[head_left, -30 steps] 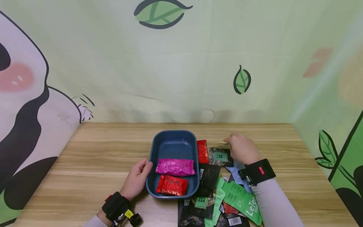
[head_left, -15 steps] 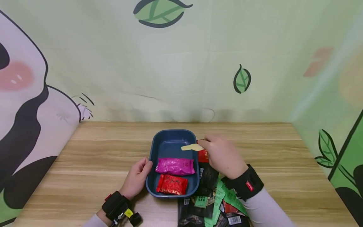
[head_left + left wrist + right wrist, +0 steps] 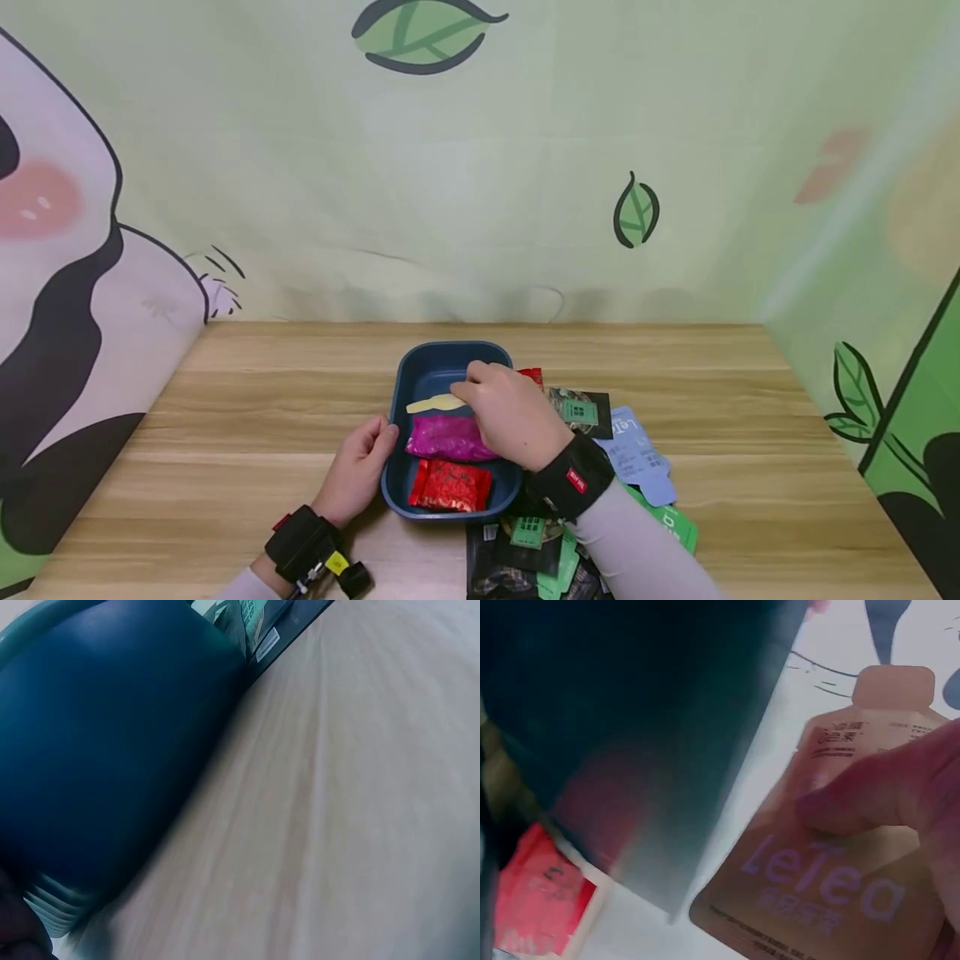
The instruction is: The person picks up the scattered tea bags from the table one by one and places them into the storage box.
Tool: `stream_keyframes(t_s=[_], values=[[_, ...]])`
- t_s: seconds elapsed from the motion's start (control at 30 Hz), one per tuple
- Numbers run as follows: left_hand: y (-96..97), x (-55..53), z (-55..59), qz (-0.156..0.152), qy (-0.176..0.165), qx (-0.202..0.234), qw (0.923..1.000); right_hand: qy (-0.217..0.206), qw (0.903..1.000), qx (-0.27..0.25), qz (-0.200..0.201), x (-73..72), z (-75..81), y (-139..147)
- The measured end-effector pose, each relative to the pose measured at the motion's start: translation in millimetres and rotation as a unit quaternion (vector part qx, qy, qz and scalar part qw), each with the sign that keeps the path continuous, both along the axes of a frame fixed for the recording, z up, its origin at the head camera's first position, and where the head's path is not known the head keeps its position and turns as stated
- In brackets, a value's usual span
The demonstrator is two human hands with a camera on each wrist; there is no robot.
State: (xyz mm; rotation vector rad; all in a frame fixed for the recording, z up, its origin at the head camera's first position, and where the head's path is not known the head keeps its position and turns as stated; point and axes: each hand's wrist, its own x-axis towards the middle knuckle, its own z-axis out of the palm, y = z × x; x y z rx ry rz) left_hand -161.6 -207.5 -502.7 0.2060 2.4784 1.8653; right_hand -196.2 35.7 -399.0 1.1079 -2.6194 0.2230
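My right hand pinches a flat, bottle-shaped yellow packet over the blue tray. In the right wrist view the thumb lies across this packet, which is printed "LeTea". Inside the tray, a shiny purple packet lies in the middle and a red packet at the near end. The left hand grips the tray's left edge, thumb on the rim. In the left wrist view the tray's outer wall fills the upper left.
To the tray's right spreads a pile of packets: a black one with a green label, a light-blue one, a green one and several dark ones. A red packet shows behind my right hand. A printed backdrop stands behind the table.
My right hand has come left from the back of the pile, bringing the yellow packet over the tray. The left hand stays on the tray's edge.
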Motion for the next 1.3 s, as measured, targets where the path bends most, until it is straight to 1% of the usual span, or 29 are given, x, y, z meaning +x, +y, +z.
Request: stream_keyframes(t_s=[0.1, 0.17, 0.27, 0.33, 0.5, 0.6, 0.67, 0.73, 0.83, 0.93, 1.03, 1.17, 1.3], values=[[-0.4, -0.2, 0.0, 0.005, -0.004, 0.001, 1.0, 0.0, 1.0, 0.0, -0.004, -5.7, -5.9, -1.9], [-0.5, -0.4, -0.7, 0.004, 0.004, 0.0, 1.0, -0.003, 1.0, 0.001, -0.006, -7.7, -9.7, -2.3], [-0.3, -0.4, -2.1, -0.003, 0.015, -0.002, 0.9999, -0.012, 0.9999, 0.001, -0.007, -7.7, -14.8, -3.2], [0.5, 0.0, -2.6, -0.009, 0.017, 0.0, 0.9998, -0.018, 0.9998, 0.005, -0.006, -7.5, -18.2, -4.4], [2.7, 1.7, -1.8, -0.008, -0.007, 0.012, 0.9999, -0.02, 0.9995, 0.021, -0.008, -9.4, -25.5, -7.5], [3.5, 2.1, -0.5, -0.003, -0.014, 0.014, 0.9998, -0.019, 0.9996, 0.014, -0.015, -11.8, -27.3, -7.8], [3.5, 2.0, -0.1, -0.002, -0.012, 0.013, 0.9998, -0.036, 0.9991, 0.01, -0.022, -13.0, -27.5, -6.3], [2.8, 1.3, -0.6, -0.003, -0.003, 0.01, 0.9999, -0.061, 0.9978, 0.004, -0.027, -14.0, -27.6, -3.6], [2.0, 1.1, -0.9, -0.003, 0.002, 0.008, 1.0, -0.089, 0.9955, -0.004, -0.032, -14.9, -27.5, 2.4], [1.4, 1.2, -1.1, -0.003, 0.0, 0.007, 1.0, -0.09, 0.995, -0.023, -0.034, -16.6, -26.3, 9.8], [0.1, 0.2, -1.5, -0.011, 0.003, 0.003, 0.9999, -0.093, 0.9941, -0.038, -0.04, -19.4, -25.0, 20.4], [-1.1, -1.6, -2.3, -0.02, 0.008, -0.003, 0.9998, -0.106, 0.9912, -0.048, -0.063, -24.9, -25.9, 39.5], [-0.4, -0.9, 0.0, -0.01, 0.0, 0.001, 0.9999, -0.12, 0.9873, -0.057, -0.087, -32.4, -30.2, 58.3]])
